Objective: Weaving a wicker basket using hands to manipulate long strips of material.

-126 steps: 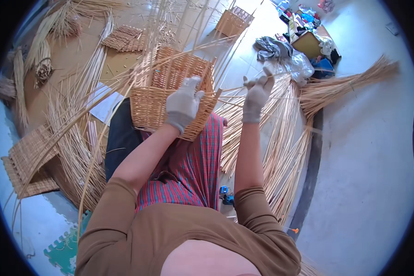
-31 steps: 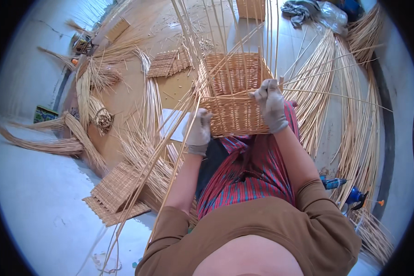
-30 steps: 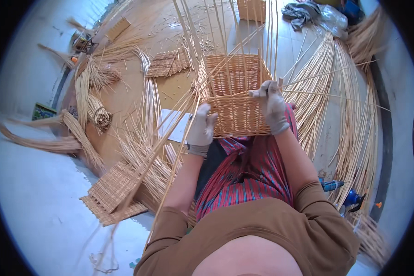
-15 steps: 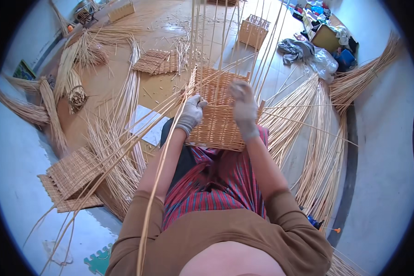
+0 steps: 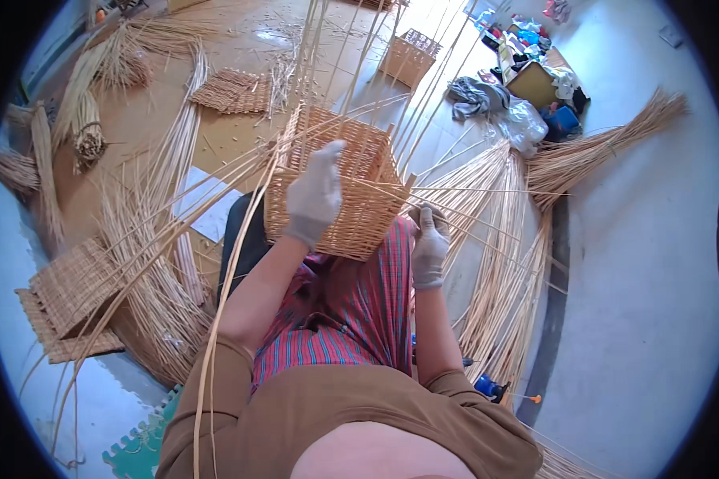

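Basket [image 5: 359, 227]: in front of you, at your knees [image 5: 391, 267] | Left hand [image 5: 315, 191]: by its near side, fingers straight up, can't tell if it grips | Right hand [image 5: 430, 247]: beside the right corner, fingers bent, can't tell if it holds anything

Left hand [image 5: 315, 191] on basket [image 5: 367, 217]; right hand [image 5: 429, 242] curled, just off its 4 o'clock. Mats [image 5: 76, 279] at 8, bundle [image 5: 603, 149] at 3.
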The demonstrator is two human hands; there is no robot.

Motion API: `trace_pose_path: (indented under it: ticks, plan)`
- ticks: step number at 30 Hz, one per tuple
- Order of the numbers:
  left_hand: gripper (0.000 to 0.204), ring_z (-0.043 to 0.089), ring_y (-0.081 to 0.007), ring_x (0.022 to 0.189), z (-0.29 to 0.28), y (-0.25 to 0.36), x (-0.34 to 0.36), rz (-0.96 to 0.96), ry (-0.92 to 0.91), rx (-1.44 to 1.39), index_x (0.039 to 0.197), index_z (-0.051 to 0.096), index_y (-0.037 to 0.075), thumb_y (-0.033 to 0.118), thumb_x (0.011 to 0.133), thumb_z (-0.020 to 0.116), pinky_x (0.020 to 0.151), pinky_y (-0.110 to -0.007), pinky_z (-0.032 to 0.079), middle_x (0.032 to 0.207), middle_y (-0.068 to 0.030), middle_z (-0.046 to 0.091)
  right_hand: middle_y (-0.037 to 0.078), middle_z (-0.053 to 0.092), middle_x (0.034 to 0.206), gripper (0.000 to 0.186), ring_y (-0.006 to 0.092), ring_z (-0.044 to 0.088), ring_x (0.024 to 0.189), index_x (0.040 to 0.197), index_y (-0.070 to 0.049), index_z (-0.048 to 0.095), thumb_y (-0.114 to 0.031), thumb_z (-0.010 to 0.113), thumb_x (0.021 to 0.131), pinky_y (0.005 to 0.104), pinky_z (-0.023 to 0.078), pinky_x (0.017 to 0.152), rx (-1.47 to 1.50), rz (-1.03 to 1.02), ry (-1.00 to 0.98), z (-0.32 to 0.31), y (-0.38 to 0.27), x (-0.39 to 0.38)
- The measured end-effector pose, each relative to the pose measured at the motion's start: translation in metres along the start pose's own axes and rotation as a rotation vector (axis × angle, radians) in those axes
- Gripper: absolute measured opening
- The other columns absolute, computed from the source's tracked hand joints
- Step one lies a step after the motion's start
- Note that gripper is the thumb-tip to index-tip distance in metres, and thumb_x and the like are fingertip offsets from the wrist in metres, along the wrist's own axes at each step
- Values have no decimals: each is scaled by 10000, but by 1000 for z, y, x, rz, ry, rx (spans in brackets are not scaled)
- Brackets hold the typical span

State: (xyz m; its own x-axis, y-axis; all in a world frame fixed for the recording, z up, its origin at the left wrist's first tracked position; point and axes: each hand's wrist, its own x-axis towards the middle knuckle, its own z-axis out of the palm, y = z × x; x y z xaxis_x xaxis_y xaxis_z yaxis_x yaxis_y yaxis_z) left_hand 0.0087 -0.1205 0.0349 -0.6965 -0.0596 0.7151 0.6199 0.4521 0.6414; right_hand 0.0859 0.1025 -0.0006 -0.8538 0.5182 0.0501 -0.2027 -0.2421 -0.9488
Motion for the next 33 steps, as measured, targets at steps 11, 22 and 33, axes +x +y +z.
trace_pose_path:
  ticks: [11, 22, 33]
  plan:
    - [444, 649, -377, 1110, 53, -24, 12, -592, -667, 41, 1236, 651, 95, 450, 984, 558, 948, -443, 505, 1175, -200, 688, 104, 668, 916, 488, 190, 674, 861, 1462, -30, 418, -56, 512, 983, 305, 567, 813, 114, -455, -130, 86, -48, 79]
    - [229, 643, -94, 675, 8, -7, -42, -624, -101, -638, 1177, 617, 71, 53, 953, 662, 564, -232, 546, 1054, -57, 662, 206, 566, 1402, 665, 317, 570, 1285, 1505, -103, 427, -88, 689, 893, 414, 494, 1008, -1164, -529, -292, 38, 7, 25]
    - [397, 664, -188, 928, -98, -31, -69, -728, 81, -532, 1222, 637, -28, 240, 938, 711, 913, -303, 546, 1107, -97, 694, 156, 681, 1124, 334, 358, 654, 1045, 1159, -80, 699, -70, 731, 826, 426, 537, 920, -549, -669, -855, 162, -26, -118]
